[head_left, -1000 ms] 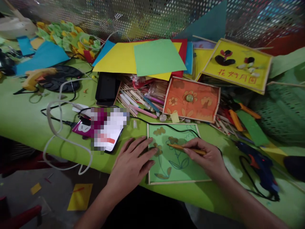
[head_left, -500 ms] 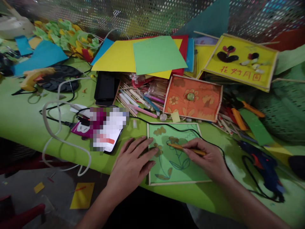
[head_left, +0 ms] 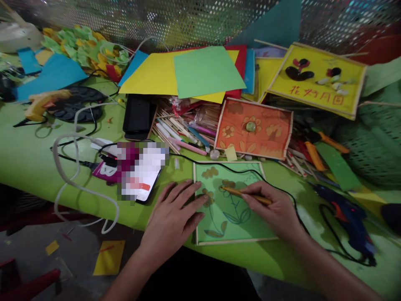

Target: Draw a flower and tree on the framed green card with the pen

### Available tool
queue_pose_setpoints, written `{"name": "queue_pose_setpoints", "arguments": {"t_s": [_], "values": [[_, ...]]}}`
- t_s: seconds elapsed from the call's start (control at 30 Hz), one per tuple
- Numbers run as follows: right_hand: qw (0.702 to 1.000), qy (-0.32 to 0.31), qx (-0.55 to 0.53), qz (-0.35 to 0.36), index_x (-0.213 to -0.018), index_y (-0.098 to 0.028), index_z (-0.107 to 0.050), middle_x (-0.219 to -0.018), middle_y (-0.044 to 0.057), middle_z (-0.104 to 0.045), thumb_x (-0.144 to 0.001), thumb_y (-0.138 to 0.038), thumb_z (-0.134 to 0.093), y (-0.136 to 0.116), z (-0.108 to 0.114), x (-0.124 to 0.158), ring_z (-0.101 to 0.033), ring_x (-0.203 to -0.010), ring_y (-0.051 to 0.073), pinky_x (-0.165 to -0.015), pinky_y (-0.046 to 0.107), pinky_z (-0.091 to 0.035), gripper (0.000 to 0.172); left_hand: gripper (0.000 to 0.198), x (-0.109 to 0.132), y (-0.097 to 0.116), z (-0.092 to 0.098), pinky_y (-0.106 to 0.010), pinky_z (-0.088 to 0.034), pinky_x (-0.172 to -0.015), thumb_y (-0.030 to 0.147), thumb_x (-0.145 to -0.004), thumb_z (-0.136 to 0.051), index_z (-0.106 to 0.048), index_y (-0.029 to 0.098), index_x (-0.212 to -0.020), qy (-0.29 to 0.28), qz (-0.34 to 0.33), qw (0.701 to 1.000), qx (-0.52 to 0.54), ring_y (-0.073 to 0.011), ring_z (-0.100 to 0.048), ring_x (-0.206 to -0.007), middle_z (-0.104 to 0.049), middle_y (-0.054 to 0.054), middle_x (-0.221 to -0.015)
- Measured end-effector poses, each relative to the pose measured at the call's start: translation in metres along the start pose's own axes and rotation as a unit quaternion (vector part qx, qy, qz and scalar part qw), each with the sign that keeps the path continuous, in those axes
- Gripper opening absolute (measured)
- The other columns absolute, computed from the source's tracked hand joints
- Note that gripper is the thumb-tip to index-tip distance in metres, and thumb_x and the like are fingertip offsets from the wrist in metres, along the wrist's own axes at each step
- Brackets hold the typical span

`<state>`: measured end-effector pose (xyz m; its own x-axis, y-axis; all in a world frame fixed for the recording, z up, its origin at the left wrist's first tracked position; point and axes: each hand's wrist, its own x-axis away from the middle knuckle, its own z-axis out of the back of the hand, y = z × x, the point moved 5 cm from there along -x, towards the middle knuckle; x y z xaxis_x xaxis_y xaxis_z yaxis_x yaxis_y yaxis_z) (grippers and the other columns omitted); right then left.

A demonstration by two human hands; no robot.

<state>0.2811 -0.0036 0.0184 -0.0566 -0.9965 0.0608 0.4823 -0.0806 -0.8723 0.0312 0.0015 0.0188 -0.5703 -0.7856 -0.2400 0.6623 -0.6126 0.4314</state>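
One glossy green worktop (head_left: 28,154): perforated grey screen (head_left: 203,21) behind
Orange wood-rimmed tray (head_left: 239,141): round green stone (head_left: 251,126) inside
Right grip (head_left: 275,205): pinching slim yellow pen (head_left: 233,191)
Left grip (head_left: 172,213): flat, spread

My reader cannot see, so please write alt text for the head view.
The right hand holds a yellow pencil-like tool over a green flower picture; the left hand lies across its left edge. Behind lie colored paper and an orange picture; to the right, a blue glue gun.
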Motion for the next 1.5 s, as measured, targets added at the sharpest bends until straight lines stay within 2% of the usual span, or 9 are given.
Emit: {"name": "queue_pose_setpoints", "arguments": {"t_s": [0.2, 0.47, 0.8, 1.2, 1.5], "values": [[1.000, -0.023, 0.004, 0.000, -0.086, -0.020, -0.073, -0.076, 0.003, -0.074, -0.087, -0.028, -0.068, -0.0031, -0.0020, -0.0009, -0.070, -0.067, 0.017, -0.062, 0.027, -0.058, 0.010, 0.033, -0.0001, 0.0006, -0.0001, -0.049, -0.038, -0.117, 0.027, -0.099, -0.060, -0.066, 0.034, -0.130, -0.005, 0.000, 1.000, -0.002, -0.0237, -0.052, -0.138, -0.061, 0.003, -0.146], [1.000, 0.015, -0.001, -0.019, -0.084, -0.020, -0.071, -0.072, 0.002, -0.071, -0.087, -0.028, -0.067, 0.0033, 0.0008, 0.0020, -0.065, -0.063, 0.018, -0.059, 0.029, -0.054, 0.009, 0.032, -0.0001, 0.0000, 0.0007, -0.049, -0.037, -0.116, 0.028, -0.100, -0.059, -0.065, 0.034, -0.131, 0.001, -0.005, 1.000, 0.001, -0.0234, -0.052, -0.139, -0.060, 0.004, -0.147], [0.999, 0.023, -0.007, -0.035, -0.086, -0.020, -0.070, -0.074, 0.002, -0.071, -0.087, -0.029, -0.067, 0.0062, 0.0041, 0.0038, -0.066, -0.065, 0.018, -0.060, 0.029, -0.054, 0.009, 0.033, -0.0001, 0.0000, -0.0009, -0.050, -0.038, -0.116, 0.027, -0.100, -0.059, -0.066, 0.033, -0.131, -0.004, -0.004, 1.000, -0.002, -0.0248, -0.052, -0.139, -0.060, 0.001, -0.148], [1.000, -0.007, 0.014, 0.003, -0.084, -0.020, -0.072, -0.074, 0.003, -0.073, -0.087, -0.030, -0.068, -0.0021, -0.0011, 0.0006, -0.067, -0.064, 0.017, -0.060, 0.028, -0.056, 0.011, 0.033, -0.0004, 0.0005, 0.0005, -0.050, -0.038, -0.116, 0.027, -0.099, -0.060, -0.066, 0.034, -0.131, -0.002, -0.003, 1.000, -0.004, -0.0253, -0.053, -0.138, -0.062, 0.001, -0.146], [1.000, -0.009, 0.005, -0.002, -0.084, -0.021, -0.071, -0.074, 0.003, -0.073, -0.087, -0.030, -0.068, -0.0009, -0.0020, 0.0016, -0.069, -0.065, 0.018, -0.060, 0.030, -0.057, 0.010, 0.032, 0.0003, 0.0004, 0.0003, -0.048, -0.037, -0.117, 0.027, -0.099, -0.060, -0.066, 0.034, -0.130, -0.004, 0.001, 1.000, -0.005, -0.0235, -0.052, -0.138, -0.061, 0.002, -0.147]]}}
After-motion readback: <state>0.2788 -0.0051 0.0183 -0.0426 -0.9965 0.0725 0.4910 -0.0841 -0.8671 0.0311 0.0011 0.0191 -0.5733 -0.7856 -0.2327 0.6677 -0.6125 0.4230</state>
